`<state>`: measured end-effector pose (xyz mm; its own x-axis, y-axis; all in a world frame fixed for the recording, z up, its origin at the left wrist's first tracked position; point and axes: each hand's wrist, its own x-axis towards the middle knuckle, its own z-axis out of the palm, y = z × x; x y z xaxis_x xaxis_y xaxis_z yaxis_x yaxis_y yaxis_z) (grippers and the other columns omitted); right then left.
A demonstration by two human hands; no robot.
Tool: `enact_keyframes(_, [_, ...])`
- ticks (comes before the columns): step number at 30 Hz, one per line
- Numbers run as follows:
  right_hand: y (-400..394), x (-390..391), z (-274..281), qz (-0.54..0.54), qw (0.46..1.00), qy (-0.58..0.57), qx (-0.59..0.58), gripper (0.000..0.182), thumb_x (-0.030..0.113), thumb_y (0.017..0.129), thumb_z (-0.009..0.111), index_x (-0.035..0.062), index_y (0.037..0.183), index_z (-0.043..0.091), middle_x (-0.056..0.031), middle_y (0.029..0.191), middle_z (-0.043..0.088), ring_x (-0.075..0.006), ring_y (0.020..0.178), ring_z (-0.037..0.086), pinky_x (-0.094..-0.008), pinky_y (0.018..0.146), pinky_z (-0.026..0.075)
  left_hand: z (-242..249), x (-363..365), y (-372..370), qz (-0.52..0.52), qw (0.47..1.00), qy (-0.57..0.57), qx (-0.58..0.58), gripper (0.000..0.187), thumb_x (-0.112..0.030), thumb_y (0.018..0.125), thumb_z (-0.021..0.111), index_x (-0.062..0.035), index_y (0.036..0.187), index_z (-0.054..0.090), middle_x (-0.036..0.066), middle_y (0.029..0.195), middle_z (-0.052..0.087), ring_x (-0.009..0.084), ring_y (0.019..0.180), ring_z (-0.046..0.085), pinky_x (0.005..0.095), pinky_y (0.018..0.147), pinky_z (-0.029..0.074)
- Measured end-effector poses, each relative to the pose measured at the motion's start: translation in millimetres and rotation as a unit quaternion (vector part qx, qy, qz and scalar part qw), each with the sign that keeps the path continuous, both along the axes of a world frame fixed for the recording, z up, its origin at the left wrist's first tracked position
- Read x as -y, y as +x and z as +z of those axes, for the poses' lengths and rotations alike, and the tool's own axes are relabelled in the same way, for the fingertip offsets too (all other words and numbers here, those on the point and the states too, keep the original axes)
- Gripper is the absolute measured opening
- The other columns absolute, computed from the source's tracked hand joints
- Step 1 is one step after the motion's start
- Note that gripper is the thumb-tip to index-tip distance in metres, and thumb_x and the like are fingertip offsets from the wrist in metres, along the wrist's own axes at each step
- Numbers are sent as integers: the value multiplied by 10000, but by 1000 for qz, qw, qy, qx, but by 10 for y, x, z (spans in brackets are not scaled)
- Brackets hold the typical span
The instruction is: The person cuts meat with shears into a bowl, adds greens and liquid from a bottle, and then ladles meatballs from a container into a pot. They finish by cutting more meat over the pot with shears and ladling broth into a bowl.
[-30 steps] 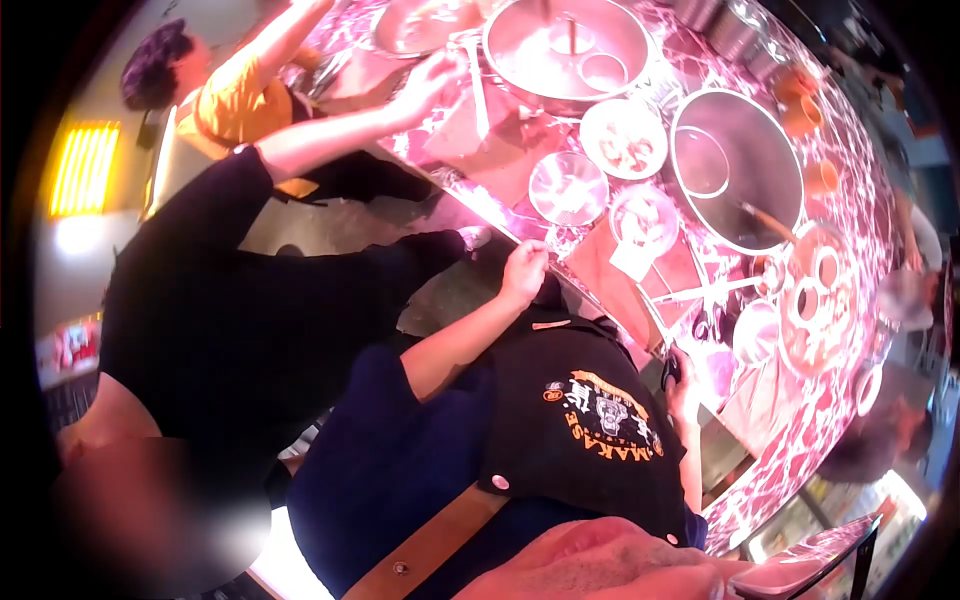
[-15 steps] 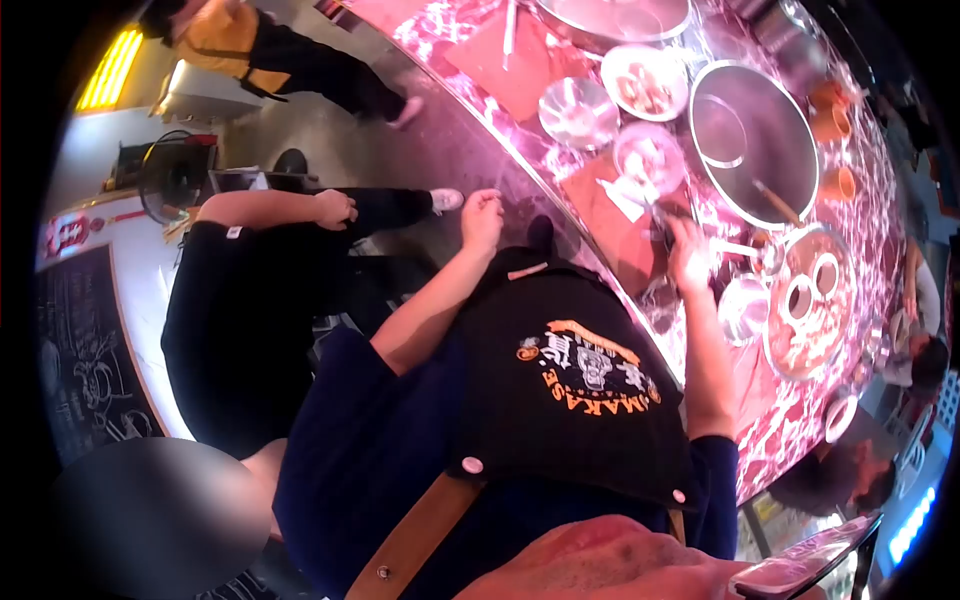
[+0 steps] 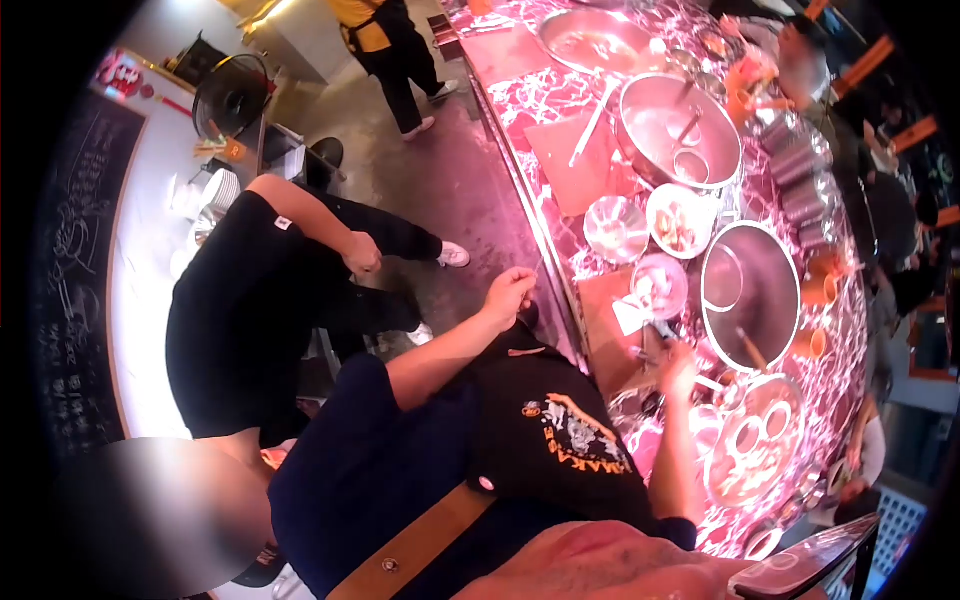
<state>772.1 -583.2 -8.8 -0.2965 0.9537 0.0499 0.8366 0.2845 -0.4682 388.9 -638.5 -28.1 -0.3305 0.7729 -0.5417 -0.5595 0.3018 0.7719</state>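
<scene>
My left hand (image 3: 512,295) hangs in the air before my apron (image 3: 545,420), short of the counter edge. Its fingers are curled together; anything in them is too small to make out. Over the reddish-brown board (image 3: 612,360), my right hand (image 3: 678,370) is closed by a dark, slim handle-like piece (image 3: 658,332). What it grips is blurred and partly hidden. A white flat piece (image 3: 630,315) lies just beyond, against a small bowl with pale contents (image 3: 659,288). A large steel pot (image 3: 790,285) with a ladle inside stands to the right of that bowl.
A metal bowl (image 3: 615,230), a white bowl of food (image 3: 680,222) and a wide pan (image 3: 650,130) stand farther along the marbled counter. A round pan with two rings (image 3: 735,470) is nearer. A co-worker in black (image 3: 240,330) stands close at my left; another person (image 3: 385,55) is farther off.
My view has swung, bringing more of the far counter into sight. My right hand stays by the board, and my left remains raised and curled. The far person in yellow has shifted position.
</scene>
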Motion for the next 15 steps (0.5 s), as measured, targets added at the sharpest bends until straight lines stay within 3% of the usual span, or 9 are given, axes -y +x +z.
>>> enact_keyframes(1, [-197, 74, 5, -5, 995, -10, -98, 177, 5, 808, 622, -8, 984, 644, -164, 933, 657, -335, 837, 636, -420, 776, 502, 117, -86, 23, -50, 998, 26, 37, 95, -125, 917, 602, -71, 994, 614, -1, 747, 564, 86, 608, 522, 213, 513, 407])
enact_keyframes(2, [-471, 148, 154, -59, 969, -129, -201, 124, 8, 855, 626, -19, 973, 650, -132, 922, 656, -237, 817, 638, -330, 773, 501, 222, -117, 46, -102, 991, 48, 74, 108, -121, 920, 601, -66, 1010, 621, -3, 761, 567, 87, 612, 523, 214, 521, 411])
enact_keyframes(3, [-677, 153, 142, -41, 944, -158, -288, 154, 28, 882, 635, -22, 1026, 651, -96, 929, 648, -160, 849, 621, -277, 789, 492, 323, -171, 60, -164, 982, 33, 84, 129, -102, 924, 591, -50, 1038, 625, -3, 780, 566, 84, 620, 517, 217, 530, 408])
enact_keyframes(6, [-1475, 57, 521, -39, 869, -256, -421, 232, 90, 941, 589, -19, 1142, 630, -102, 1104, 645, -140, 987, 588, -265, 889, 454, 528, -408, 203, -282, 944, 46, 165, 126, -110, 931, 586, -46, 1033, 624, -14, 728, 544, 79, 596, 480, 214, 524, 375])
enact_keyframes(8, [-1799, -148, 481, -22, 884, -213, -417, 220, 99, 951, 572, -24, 1120, 640, -98, 1081, 643, -148, 989, 583, -269, 885, 447, 507, -627, 226, -366, 914, 70, 161, 113, -121, 934, 585, -51, 1012, 627, -19, 711, 539, 76, 583, 469, 211, 524, 363])
enact_keyframes(9, [-1926, -268, 397, -30, 876, -187, -443, 202, 101, 956, 573, -23, 1101, 640, 5, 908, 584, -48, 720, 487, -185, 643, 400, 490, -731, 219, -358, 906, 84, 209, 101, -129, 934, 589, -55, 989, 630, -17, 713, 542, 71, 577, 459, 211, 529, 360])
enact_keyframes(13, [-2276, -753, 436, -41, 909, -77, -407, 126, 61, 955, 550, -11, 997, 645, -25, 931, 600, -52, 729, 498, -189, 647, 399, 269, -1372, -156, -399, 894, 118, 165, 159, -164, 943, 597, -17, 980, 649, 30, 782, 627, 103, 677, 580, 234, 619, 462])
enact_keyframes(14, [-2387, -834, 466, -133, 871, -136, -453, 136, 66, 960, 539, -19, 981, 643, -38, 921, 617, -62, 729, 519, -196, 654, 412, 215, -1560, -327, -398, 894, 117, 172, 159, -164, 943, 597, -17, 980, 649, 30, 782, 627, 103, 677, 580, 234, 619, 462])
enact_keyframes(15, [-2496, -978, 518, -139, 860, -142, -471, 143, 83, 967, 534, -17, 968, 636, -46, 913, 625, -70, 721, 528, -203, 649, 420, 158, -1780, -528, -412, 892, 134, 124, 178, -177, 946, 599, -13, 986, 655, 40, 807, 643, 109, 706, 599, 239, 649, 481])
